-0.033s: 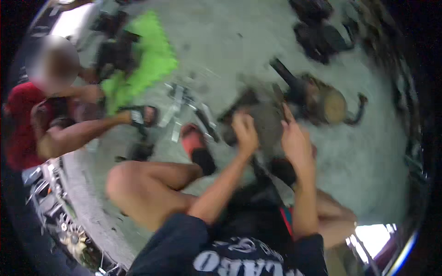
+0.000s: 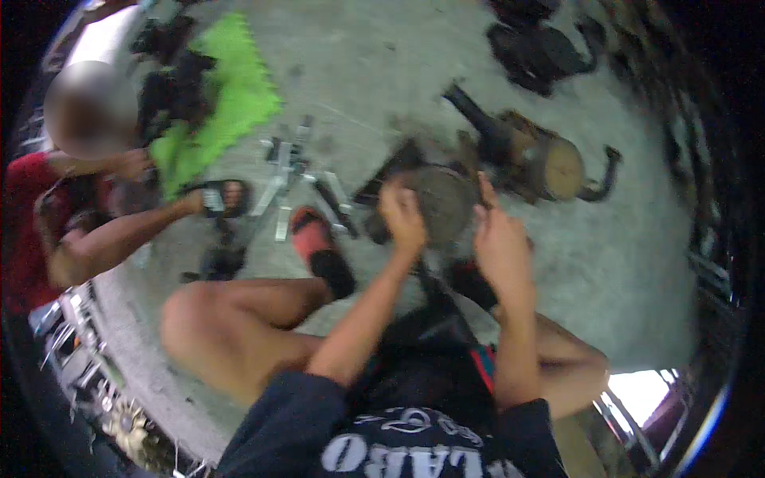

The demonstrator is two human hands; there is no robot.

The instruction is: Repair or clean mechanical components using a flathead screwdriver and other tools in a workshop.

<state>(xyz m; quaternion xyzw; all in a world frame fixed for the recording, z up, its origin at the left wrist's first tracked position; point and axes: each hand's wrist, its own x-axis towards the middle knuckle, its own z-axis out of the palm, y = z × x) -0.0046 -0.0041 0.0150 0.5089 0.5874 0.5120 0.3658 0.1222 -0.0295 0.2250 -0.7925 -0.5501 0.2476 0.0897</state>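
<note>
Gripping a narrow brown tool [image 2: 470,154], the right hand [image 2: 502,245] is beside the round, dull metal part [image 2: 443,203]; the left hand [image 2: 402,217], fingers curled, holds its left edge.

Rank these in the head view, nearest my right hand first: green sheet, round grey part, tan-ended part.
1. Round grey part: just left of the right hand.
2. Tan-ended part: ahead, to the right.
3. Green sheet: far upper left.

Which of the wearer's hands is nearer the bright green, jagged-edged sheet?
Left. The left hand is below and right of the sheet; the right hand lies farther right.
</note>
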